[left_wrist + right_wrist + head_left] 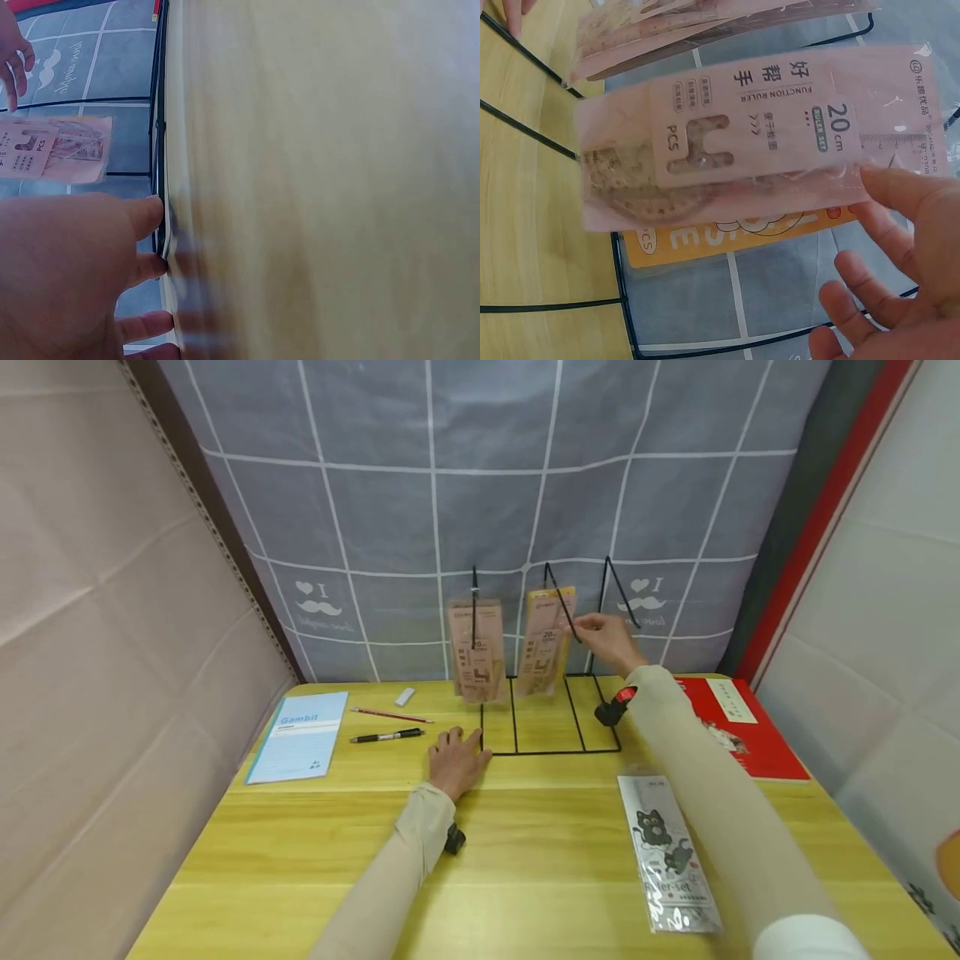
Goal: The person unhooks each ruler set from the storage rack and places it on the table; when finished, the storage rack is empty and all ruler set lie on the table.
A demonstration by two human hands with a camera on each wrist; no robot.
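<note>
My right hand (609, 639) pinches the edge of a pink ruler set pack (757, 127) between thumb and index finger. The pack hangs from the middle hook of a black wire display rack (555, 752), and the other fingers are spread loosely. Behind it shows a yellow-orange pack (735, 244). More pink ruler packs (477, 647) hang from the left hook, while the right hook (622, 593) carries nothing. My left hand (455, 762) rests on the table with spread fingers, touching the front left corner of the rack's base.
A ruler set with black cats (667, 852) lies front right, near a red book (750, 735) partly behind my right sleeve. To the left are a blue notebook (300, 735), a red pencil (390, 716), a black pen (386, 736) and a white eraser (405, 697).
</note>
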